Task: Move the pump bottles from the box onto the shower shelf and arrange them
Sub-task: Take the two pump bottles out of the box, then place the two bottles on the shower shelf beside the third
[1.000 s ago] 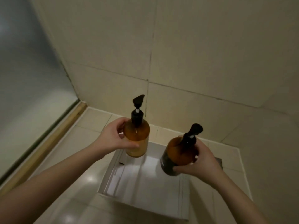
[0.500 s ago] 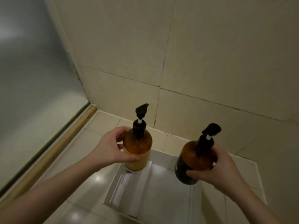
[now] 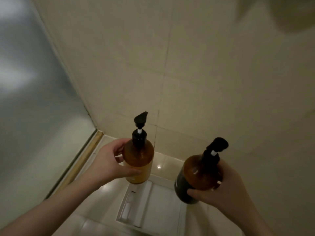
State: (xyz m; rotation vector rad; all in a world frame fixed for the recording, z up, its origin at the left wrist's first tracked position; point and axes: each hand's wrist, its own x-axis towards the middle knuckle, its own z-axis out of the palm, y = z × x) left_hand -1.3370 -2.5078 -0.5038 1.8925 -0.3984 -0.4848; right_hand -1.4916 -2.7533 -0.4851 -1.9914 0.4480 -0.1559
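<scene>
My left hand (image 3: 109, 165) grips an amber pump bottle with a pale yellow label (image 3: 138, 159), held upright above the far left corner of the white box (image 3: 153, 206). A second amber pump bottle with a dark label (image 3: 198, 174) is gripped around its side by my right hand (image 3: 225, 189); it tilts slightly to the right, above the box's right side. Both bottles have black pump heads. The open box lies on the tiled floor below and looks empty where I can see into it. A blurred pale shape (image 3: 293, 12) at the top right may be the shelf.
A frosted glass panel (image 3: 30, 99) stands on the left, with a wooden sill (image 3: 81, 160) along its base. Beige tiled walls (image 3: 196, 74) meet in a corner behind the bottles. Glossy floor tiles (image 3: 102, 198) surround the box.
Both hands have lifted their bottles higher above the box, and my view has tilted upward, showing more wall and less of the box.
</scene>
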